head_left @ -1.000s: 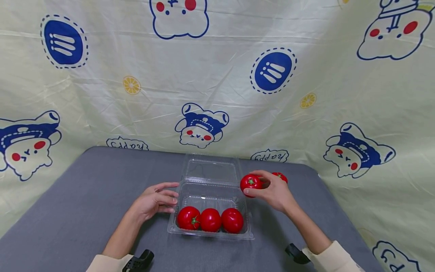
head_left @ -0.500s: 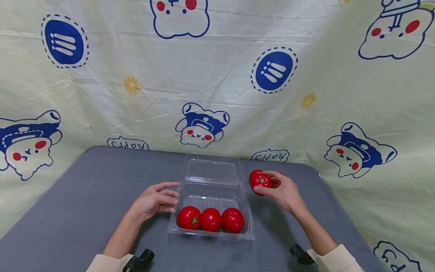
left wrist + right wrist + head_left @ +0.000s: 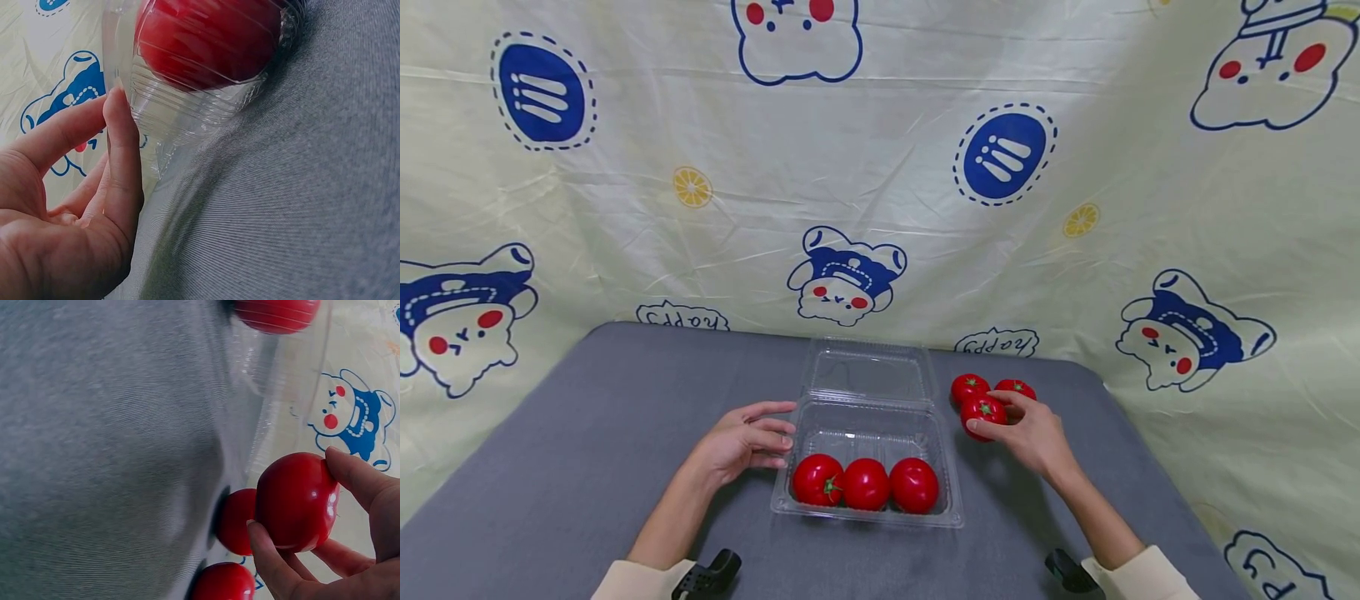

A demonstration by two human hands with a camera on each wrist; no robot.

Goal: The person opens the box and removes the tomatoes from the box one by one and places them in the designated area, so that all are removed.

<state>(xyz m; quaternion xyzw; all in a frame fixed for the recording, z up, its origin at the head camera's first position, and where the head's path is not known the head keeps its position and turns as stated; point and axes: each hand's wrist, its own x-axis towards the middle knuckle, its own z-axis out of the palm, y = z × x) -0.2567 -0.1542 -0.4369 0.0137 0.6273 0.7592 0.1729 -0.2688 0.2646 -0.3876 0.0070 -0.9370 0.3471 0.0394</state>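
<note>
A clear plastic clamshell box (image 3: 867, 423) lies with its lid thrown back on the grey table (image 3: 587, 433), and three red tomatoes (image 3: 865, 484) line its front edge. My left hand (image 3: 741, 442) rests with straight fingers against the box's left side (image 3: 156, 106). To the right of the box my right hand (image 3: 1030, 433) pinches a red tomato (image 3: 982, 412) (image 3: 297, 501) between thumb and fingers, low by the tabletop. Two more tomatoes (image 3: 970, 387) (image 3: 1015, 388) lie just behind it.
A pale yellow cloth with blue cartoon prints (image 3: 880, 183) hangs behind and around the table. The table's right edge (image 3: 1157, 467) runs close by my right forearm. Black wrist mounts (image 3: 703, 575) show at the bottom.
My right hand has carried its tomato away from the box, rightward and down beside the two loose tomatoes. My left hand has stayed at the box.
</note>
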